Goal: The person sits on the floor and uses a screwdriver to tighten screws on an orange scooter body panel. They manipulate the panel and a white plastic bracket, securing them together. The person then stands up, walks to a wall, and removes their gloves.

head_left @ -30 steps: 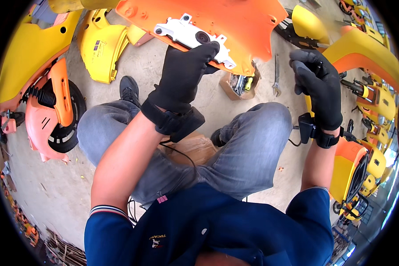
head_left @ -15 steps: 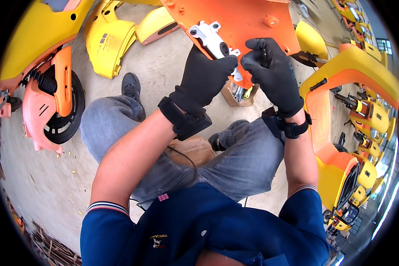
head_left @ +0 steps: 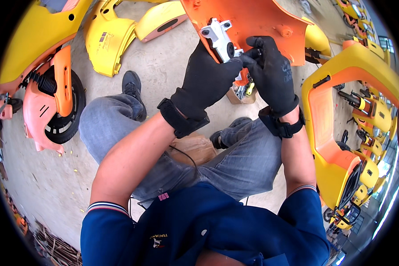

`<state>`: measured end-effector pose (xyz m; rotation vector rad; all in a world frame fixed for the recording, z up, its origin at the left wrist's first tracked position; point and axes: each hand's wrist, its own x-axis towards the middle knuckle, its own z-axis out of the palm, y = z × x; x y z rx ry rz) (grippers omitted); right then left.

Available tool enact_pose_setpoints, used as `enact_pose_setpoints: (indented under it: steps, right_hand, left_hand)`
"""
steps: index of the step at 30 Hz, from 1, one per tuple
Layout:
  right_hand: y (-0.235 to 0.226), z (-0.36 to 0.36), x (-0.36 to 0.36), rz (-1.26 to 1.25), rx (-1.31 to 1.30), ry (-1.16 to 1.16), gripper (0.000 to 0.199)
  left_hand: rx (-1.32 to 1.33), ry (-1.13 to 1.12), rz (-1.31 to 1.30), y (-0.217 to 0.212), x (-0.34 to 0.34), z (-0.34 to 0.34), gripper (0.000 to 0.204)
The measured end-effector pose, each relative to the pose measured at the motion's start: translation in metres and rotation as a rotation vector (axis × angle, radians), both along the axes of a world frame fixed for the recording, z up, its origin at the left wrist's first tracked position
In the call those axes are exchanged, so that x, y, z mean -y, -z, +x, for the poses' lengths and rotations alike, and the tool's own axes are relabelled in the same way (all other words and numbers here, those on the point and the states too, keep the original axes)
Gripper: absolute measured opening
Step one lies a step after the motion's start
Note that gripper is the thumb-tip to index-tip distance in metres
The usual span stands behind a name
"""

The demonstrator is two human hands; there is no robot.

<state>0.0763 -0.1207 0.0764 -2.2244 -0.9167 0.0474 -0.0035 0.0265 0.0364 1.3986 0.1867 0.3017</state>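
Observation:
Both of my hands wear black gloves. My left hand is closed round the near-left edge of a curved orange panel, thumb on top. Against the panel's inner face lies a white bracket with dark round holes, held by the same grip. My right hand is at the bracket's near end, its fingers curled and pinched beside my left thumb. Whatever sits between those right fingertips is hidden by the glove.
A small cardboard box of tools or hardware stands on the floor beyond my knees. Yellow body panels lie ahead to the left. A partly built scooter is at far left; a large yellow-orange frame stands close on my right.
The orange panel and white bracket have shifted a little to the right and away from me. My right fingers have closed in on my left thumb at the bracket's end.

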Motion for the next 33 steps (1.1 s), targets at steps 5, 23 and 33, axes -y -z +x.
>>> enact_pose_setpoints:
  steps: [5,23,33]
  right_hand:
    - [-0.001,0.0,0.0,0.003,-0.05,0.021,0.028]
    - [0.007,0.003,0.001,0.026,-0.002,0.039,0.013]
    - [0.016,0.004,0.003,0.029,0.022,0.044,0.016]
  left_hand:
    - [0.031,-0.021,0.047,0.002,0.003,0.0,0.033]
    - [0.065,-0.015,0.237,0.011,0.003,0.003,0.047]
    - [-0.012,0.036,0.124,0.011,0.002,0.003,0.047]
